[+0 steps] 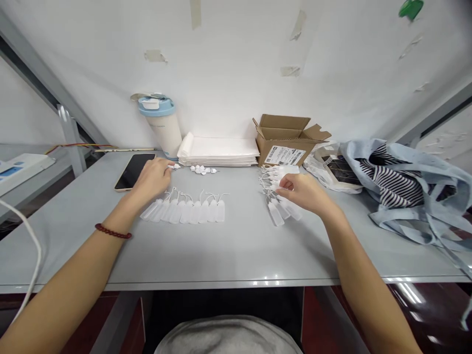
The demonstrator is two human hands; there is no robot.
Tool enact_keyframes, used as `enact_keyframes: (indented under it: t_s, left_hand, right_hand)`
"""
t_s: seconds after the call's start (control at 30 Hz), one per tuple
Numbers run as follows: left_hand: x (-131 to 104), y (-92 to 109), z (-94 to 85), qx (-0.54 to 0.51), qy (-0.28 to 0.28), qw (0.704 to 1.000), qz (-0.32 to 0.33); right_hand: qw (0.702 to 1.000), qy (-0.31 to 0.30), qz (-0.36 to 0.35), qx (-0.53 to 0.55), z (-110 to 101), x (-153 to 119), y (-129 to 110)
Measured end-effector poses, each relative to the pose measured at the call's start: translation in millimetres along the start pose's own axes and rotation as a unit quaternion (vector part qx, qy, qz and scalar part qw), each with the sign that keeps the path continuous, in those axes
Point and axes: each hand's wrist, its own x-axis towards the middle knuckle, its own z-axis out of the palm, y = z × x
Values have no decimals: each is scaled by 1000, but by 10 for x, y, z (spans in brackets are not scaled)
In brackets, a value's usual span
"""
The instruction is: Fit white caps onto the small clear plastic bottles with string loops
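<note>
My left hand (154,176) lies beside the phone, fingers curled, with a small white piece (176,166) at its fingertips. Just right of it is a small cluster of similar white pieces (202,170). In front of that hand, a row of frosted white tags (191,211) with string loops lies overlapping on the table. My right hand (300,191) is over a second, looser pile of the same tags (276,214). Thumb and forefinger are closed together on a tag there, and the hand covers part of the pile.
At the back stand a cup with a blue lid (162,125), a stack of white envelopes (221,150) and an open cardboard box (282,142). A phone (132,172) lies at left. A plastic bag (324,167) and a light-blue cloth bag (435,172) occupy the right side.
</note>
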Motion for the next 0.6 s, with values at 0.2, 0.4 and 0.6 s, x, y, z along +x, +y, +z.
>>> enact_keyframes:
  t_s: [0.2,0.4,0.6]
  left_hand:
    - [132,-148,114,-2,-44,999,15]
    - [134,-159,137,-15,-57,998,3]
    - [120,-103,82,-14,-80,996,-26]
  right_hand:
    - [997,46,-58,-38,144,-10,-75]
    - [955,84,-279,59,457,-131,-407]
    - [928,-32,-364,76,668,-311,-674]
